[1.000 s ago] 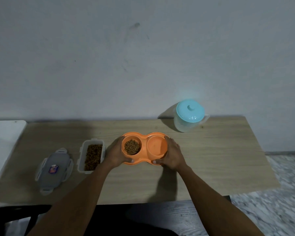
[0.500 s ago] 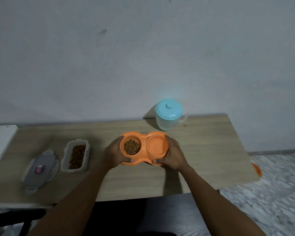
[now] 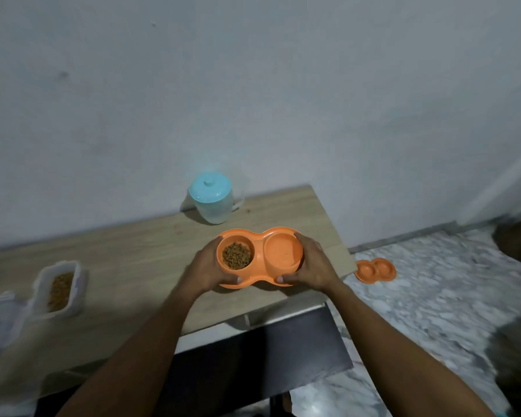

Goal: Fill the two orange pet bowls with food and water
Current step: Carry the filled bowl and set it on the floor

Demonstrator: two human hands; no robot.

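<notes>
Over the table (image 3: pixel 139 266), near its right edge, the orange double bowl (image 3: pixel 260 257) is clasped end to end: left hand (image 3: pixel 206 270) and right hand (image 3: pixel 315 266) closed round its rims. Looks like light, stiff plastic; keep it level. Kibble (image 3: pixel 236 255) in the left well; the right looks bare, water uncertain.

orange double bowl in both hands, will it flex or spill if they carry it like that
The orange double bowl looks like moulded plastic, so probably stiff and light. The left hand and right hand grip opposite ends, likely keeping it level. The kibble sits below the rim, so a spill seems unlikely unless it tilts.
</notes>
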